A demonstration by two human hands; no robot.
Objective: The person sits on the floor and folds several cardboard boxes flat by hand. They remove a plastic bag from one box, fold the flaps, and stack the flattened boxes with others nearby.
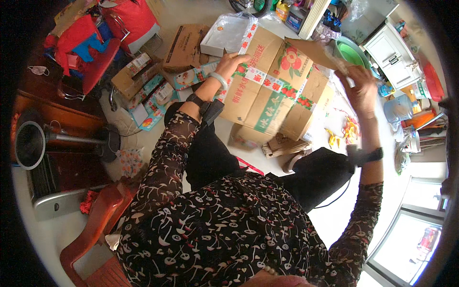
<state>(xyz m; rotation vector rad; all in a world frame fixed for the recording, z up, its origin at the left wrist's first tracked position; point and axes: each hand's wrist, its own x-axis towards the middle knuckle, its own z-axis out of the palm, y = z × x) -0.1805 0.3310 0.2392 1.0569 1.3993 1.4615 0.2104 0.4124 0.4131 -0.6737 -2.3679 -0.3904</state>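
Before me, tilted over the floor, is a large flattened cardboard carton [267, 86] with printed fruit, writing and strips of patterned tape. My left hand [229, 66] grips its upper left edge, thumb lying over the printed face. At the far right a brown flap [315, 50] sticks up from the carton, and my right hand [360, 84] has its fingers closed at the flap's outer end; this hand is blurred. Under the carton's lower edge lies a small stack of folded cardboard [287, 145], between my knees.
Left of the carton lie several printed boxes [154, 100] and a brown carton [184, 48]. Behind it sits a white foam box [229, 34]. Yellow and red strips [346, 131] lie on the floor at right. A wooden chair [95, 219] stands at lower left, a green basin [351, 52] at upper right.
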